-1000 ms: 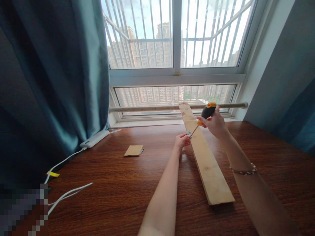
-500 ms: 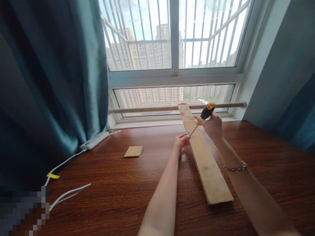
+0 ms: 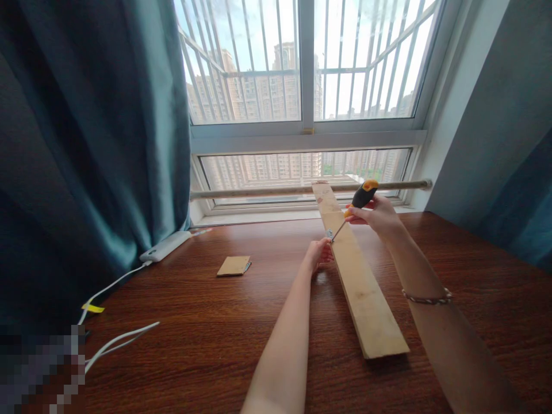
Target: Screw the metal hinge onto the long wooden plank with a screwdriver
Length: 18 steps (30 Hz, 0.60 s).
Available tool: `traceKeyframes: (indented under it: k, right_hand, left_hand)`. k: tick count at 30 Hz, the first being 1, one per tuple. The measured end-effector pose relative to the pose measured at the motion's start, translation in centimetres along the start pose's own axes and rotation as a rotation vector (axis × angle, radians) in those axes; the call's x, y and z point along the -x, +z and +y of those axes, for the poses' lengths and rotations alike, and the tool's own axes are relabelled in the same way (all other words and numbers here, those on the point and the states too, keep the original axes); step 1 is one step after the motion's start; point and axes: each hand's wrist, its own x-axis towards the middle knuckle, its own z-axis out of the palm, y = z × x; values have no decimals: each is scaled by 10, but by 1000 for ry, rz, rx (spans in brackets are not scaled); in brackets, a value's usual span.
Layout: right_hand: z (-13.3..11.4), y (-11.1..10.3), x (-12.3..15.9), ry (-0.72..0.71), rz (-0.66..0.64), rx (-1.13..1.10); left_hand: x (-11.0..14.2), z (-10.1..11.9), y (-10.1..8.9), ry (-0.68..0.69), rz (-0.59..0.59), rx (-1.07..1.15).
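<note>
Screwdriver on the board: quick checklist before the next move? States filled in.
1. Right hand gripping the screwdriver by its handle: ok.
2. Tip at the small metal piece near the board's left edge: ok.
3. Tip properly seated: cannot tell, too small.
4. Left hand well away from the tip: not ok, fingers right beside it.
5. Far end of the board supported: cannot tell; it overlaps the rail in view.
6. White cable apart from the board: ok.
</note>
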Motion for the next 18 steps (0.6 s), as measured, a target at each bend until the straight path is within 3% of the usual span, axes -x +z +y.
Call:
traceKeyframes:
  k: [4, 8, 10, 12, 18]
  right_hand:
    - [0, 1, 0, -79, 9, 180]
    - [2, 5, 1, -332, 241, 660]
    - [4, 6, 1, -421, 316, 762]
    - [6, 6, -1, -423, 283, 720]
    - [-2, 5, -2, -226, -27, 265]
  left_hand:
    - [-2, -2, 0, 30, -32, 26]
    - [-4, -6, 0, 81, -45, 55]
    - [-4, -7, 0, 95, -44, 58]
    - [-3, -7, 0, 100, -53, 63]
    - [-6, -10, 0, 116, -63, 95]
